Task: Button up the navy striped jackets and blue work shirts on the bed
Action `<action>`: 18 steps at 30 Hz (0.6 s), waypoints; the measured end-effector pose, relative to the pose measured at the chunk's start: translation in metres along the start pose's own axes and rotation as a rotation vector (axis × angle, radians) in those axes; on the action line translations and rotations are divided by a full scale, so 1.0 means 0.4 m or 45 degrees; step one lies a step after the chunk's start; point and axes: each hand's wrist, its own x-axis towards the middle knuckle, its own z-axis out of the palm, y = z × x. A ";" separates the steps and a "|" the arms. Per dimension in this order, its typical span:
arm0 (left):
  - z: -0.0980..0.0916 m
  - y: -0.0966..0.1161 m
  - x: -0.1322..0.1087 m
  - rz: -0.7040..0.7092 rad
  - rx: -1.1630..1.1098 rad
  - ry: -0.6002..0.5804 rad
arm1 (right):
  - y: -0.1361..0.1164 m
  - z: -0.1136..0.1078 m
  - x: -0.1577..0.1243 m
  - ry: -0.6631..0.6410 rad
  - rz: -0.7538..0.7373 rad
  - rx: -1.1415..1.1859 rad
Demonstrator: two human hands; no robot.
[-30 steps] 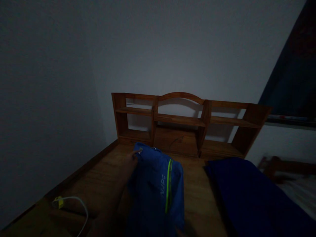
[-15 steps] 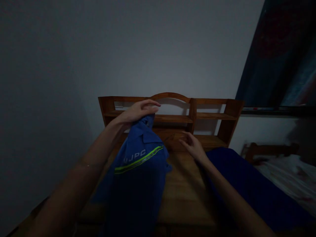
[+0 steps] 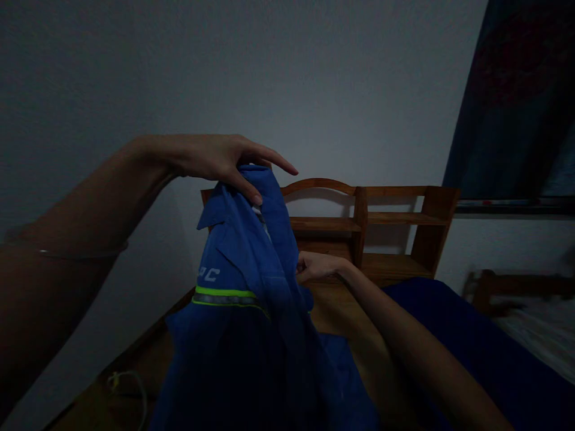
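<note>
A blue work jacket (image 3: 242,257) with white lettering and a yellow-green and grey reflective stripe hangs in front of me, its lower part dark. My left hand (image 3: 233,158) grips it at the collar, thumb on the near side and some fingers stretched over the top. On the jacket's right edge, lower down, is my right hand (image 3: 317,266). Its fingers are curled against the cloth and partly hidden behind it, so what exactly they pinch is not plain.
Behind the jacket stands a wooden desk (image 3: 332,308) with a wooden shelf unit (image 3: 404,218) against the wall. Dark blue cloth (image 3: 467,341) lies at the right, near a wooden frame (image 3: 516,287) with pale bedding. A pale cable (image 3: 139,389) shows at lower left.
My left hand has lifted the jacket's collar higher and nearer. My right hand, empty and apart before, has moved left to the jacket's edge and curled its fingers. The jacket has turned, showing its front.
</note>
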 end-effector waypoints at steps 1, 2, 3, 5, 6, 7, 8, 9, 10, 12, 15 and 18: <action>-0.010 -0.024 0.006 -0.020 0.058 -0.005 | -0.012 -0.003 -0.004 -0.010 -0.007 -0.023; -0.018 -0.050 0.013 -0.027 0.128 -0.002 | -0.025 -0.012 -0.011 0.051 -0.023 -0.083; -0.024 -0.076 0.020 -0.024 0.208 0.012 | -0.041 -0.027 -0.020 0.143 -0.044 -0.166; -0.031 -0.128 0.036 -0.001 0.389 0.075 | -0.076 -0.070 -0.042 0.384 -0.080 -0.349; -0.032 -0.152 0.044 -0.001 0.474 0.121 | -0.095 -0.096 -0.053 0.530 -0.089 -0.446; -0.031 -0.175 0.053 -0.018 0.542 0.166 | -0.115 -0.123 -0.063 0.687 -0.091 -0.555; -0.029 -0.196 0.061 -0.047 0.585 0.202 | -0.136 -0.150 -0.072 0.842 -0.085 -0.678; -0.025 -0.214 0.069 -0.081 0.602 0.226 | -0.158 -0.175 -0.079 0.985 -0.074 -0.812; -0.019 -0.229 0.077 -0.115 0.594 0.236 | -0.181 -0.196 -0.084 1.110 -0.065 -0.949; -0.003 -0.249 0.088 -0.166 0.553 0.235 | -0.228 -0.225 -0.090 1.292 -0.056 -1.198; 0.034 -0.259 0.092 -0.274 0.541 0.378 | -0.293 -0.241 -0.101 1.470 -0.053 -1.450; 0.076 -0.260 0.082 -0.431 0.506 0.679 | -0.344 -0.241 -0.131 1.584 0.007 -1.718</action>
